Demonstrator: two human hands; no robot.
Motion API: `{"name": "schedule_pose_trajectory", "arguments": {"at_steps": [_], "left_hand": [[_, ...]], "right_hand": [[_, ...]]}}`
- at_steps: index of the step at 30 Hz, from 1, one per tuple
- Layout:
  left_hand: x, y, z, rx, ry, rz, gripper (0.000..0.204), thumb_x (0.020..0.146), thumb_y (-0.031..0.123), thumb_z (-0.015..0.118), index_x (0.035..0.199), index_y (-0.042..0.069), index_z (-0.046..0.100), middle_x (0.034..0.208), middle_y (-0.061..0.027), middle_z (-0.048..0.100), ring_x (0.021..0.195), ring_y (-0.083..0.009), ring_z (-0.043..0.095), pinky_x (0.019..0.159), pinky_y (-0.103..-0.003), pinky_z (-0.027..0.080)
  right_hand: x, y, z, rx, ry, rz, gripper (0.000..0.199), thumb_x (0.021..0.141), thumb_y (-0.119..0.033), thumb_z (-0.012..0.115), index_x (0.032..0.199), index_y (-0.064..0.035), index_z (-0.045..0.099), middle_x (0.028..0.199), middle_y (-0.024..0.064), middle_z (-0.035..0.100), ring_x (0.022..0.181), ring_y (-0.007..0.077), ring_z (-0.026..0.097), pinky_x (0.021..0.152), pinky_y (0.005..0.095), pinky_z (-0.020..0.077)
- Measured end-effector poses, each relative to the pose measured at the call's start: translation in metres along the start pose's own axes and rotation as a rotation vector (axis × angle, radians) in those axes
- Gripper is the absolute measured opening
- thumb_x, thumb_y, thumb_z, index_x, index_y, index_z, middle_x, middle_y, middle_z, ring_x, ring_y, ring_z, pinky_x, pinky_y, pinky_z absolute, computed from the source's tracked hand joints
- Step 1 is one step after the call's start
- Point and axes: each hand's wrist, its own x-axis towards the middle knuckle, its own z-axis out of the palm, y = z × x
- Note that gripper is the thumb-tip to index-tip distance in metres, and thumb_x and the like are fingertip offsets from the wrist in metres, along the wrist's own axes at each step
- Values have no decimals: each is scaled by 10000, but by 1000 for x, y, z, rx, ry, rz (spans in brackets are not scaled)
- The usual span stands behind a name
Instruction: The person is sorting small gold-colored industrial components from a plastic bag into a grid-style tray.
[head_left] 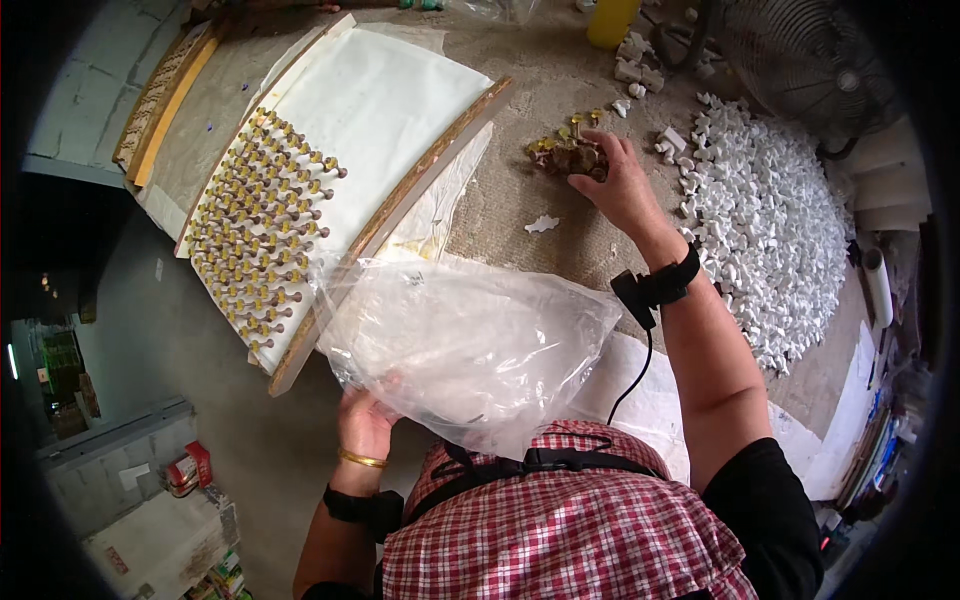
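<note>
- Right hand (625,190) curved over the near right side of a small pile of brown-and-yellow pieces (568,157); thumb and forefinger apart, pieces between; cannot tell whether pinching one.
- Pile location: on brown work surface (490,225), between the framed board and the white heap, beyond the plastic bag.
- Handling, judged by look: each piece light, small, stiff; glossy, so maybe slippery; thin parts possibly fragile. Best taken singly, thumb and forefinger round the narrow middle, no hard squeezing. Likely to snag on neighbours in the tangle.
- Left hand (367,422) at the lower left edge of a clear plastic bag (465,340); fingers partly seen through film; cannot tell how tightly pressed together.
- Bag: very light, limp, crinkly, likely slippery; best held by a gathered edge. Spread in front of the checked apron (560,520), touching the framed board's near corner.
- Just nearer than the pile: flat white scrap (542,223), apart from it.
- To the left: white framed board (400,90), tilted in view, with rows of similar brown-and-yellow pieces (255,225) over its left part.
- To the right: big heap of small white pieces (765,230), beside the right forearm.
- Farther out: fan (800,60) above the heap, yellow container (613,22) at the far edge.
</note>
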Motion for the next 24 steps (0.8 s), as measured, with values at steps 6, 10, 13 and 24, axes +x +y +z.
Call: {"name": "schedule_pose_trajectory", "arguments": {"at_steps": [6,10,13,24], "left_hand": [[-2,-3,-1,63,23,19,569,873,30,555,1401,96,354,1176,-156,614,1023,-288,642,786,-439,586],[-9,-6,10,95,33,129,607,892,37,527,1442,111,282,1243,-165,572,1072,-291,617,803,-426,578],[-10,-1,25,132,-98,112,609,915,58,497,1465,129,247,1343,-183,488,1176,-306,553,901,-454,530],[-6,-27,85,-21,-436,-43,613,940,278,596,1461,130,311,1376,-71,475,1261,-225,449,1061,-376,358]], "right_hand": [[-32,-28,-40,-100,73,-37,483,832,-306,736,1213,-65,563,1153,165,564,1097,299,554,912,399,473],[-84,-59,-43,703,-503,145,716,870,-551,623,1317,-11,478,1168,176,568,1146,288,543,972,422,464],[-125,-90,-28,159,-770,47,1129,693,-642,741,1490,-62,191,1376,266,359,1243,449,445,1037,495,413],[-182,-129,45,174,-855,-446,237,830,-160,615,965,33,635,932,225,659,862,402,637,793,429,518]]}}
